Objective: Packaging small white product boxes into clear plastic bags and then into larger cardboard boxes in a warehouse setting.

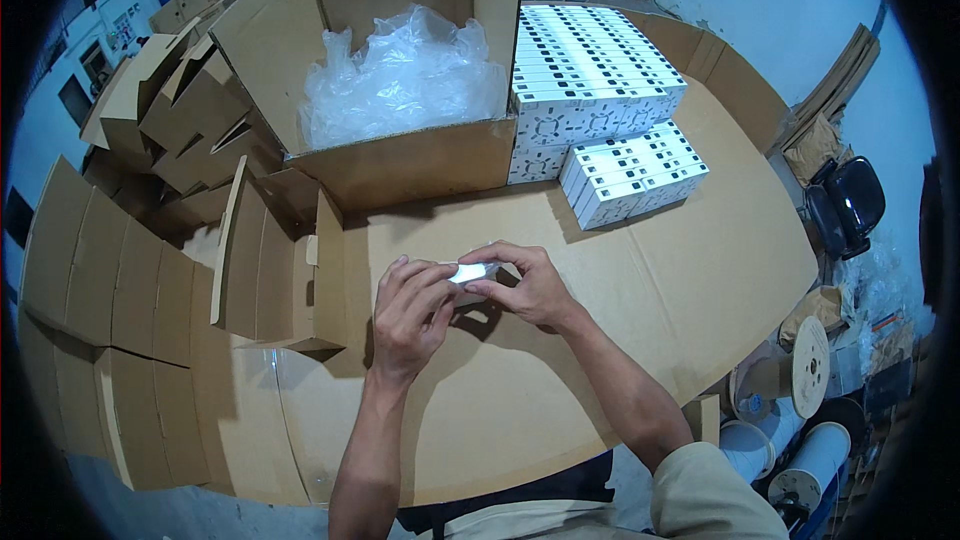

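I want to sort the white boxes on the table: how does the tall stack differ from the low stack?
The tall stack has several layers and many boxes; the low stack is flatter and has fewer. The tall stack stands against the open carton; the low stack lies apart from the carton, nearer the table's right edge. Both hold the same small white boxes with dark print.

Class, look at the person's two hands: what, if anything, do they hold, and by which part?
Both hands hold one small white item above the cardboard-covered table: the left hand at its left end, the right hand at its right end.
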### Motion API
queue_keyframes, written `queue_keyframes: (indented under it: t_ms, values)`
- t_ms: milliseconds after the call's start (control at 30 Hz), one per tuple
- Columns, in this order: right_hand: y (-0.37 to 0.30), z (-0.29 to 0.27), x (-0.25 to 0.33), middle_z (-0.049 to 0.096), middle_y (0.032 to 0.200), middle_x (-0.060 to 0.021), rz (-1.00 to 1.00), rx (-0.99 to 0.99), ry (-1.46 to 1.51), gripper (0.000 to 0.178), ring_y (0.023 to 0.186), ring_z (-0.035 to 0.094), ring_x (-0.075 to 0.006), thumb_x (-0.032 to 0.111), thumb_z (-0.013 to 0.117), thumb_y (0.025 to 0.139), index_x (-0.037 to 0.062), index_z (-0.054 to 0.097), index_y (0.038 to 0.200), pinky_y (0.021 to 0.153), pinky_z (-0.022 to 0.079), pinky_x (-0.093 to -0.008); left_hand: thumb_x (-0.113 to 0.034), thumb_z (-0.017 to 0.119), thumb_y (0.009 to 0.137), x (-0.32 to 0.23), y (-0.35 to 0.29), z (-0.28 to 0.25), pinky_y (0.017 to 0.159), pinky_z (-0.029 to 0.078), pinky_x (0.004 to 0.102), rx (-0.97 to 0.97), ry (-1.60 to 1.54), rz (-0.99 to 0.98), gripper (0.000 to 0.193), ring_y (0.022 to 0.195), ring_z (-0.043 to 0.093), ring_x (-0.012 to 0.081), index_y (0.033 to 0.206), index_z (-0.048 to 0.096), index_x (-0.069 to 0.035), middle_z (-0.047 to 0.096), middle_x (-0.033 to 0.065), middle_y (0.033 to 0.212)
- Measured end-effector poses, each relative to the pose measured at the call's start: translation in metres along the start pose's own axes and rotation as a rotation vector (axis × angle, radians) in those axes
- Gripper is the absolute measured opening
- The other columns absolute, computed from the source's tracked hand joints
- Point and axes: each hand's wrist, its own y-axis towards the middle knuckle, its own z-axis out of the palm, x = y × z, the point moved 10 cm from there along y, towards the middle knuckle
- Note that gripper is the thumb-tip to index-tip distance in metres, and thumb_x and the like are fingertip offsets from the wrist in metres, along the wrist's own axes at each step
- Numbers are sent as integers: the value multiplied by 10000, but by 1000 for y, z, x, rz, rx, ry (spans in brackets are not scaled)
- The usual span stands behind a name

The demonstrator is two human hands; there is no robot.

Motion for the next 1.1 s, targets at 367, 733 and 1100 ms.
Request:
queue_keyframes:
  t_ms: [367,733,1100]
  values:
    - [-2,-5,-7,744,1077,-73,96,-37,7,287,1021,678,-155,67,786,875,26,720,1151,909,540,-316,60,788,834,63,-22,23,951,547,303,-90,-688,-577,341,1040,682,175,1146,668,-2,727,105,1107]
    - [3,-4,26,741,1054,-104,-140,6,-312,325,1033,670,-261,86,768,871,78,718,1193,744,567,-376,-51,799,887,87,-45,41,628,484,195,90,-803,-889,353,799,624,60,1217,677,-22,710,29,999]
    - [28,-2,34,728,1018,-163,-58,48,-307,278,802,716,-230,22,694,921,-2,685,1198,707,601,-335,-21,710,934,63,-66,-15,1048,494,409,-222,-307,-627,501,1217,612,265,1393,512,13,624,170,1319]
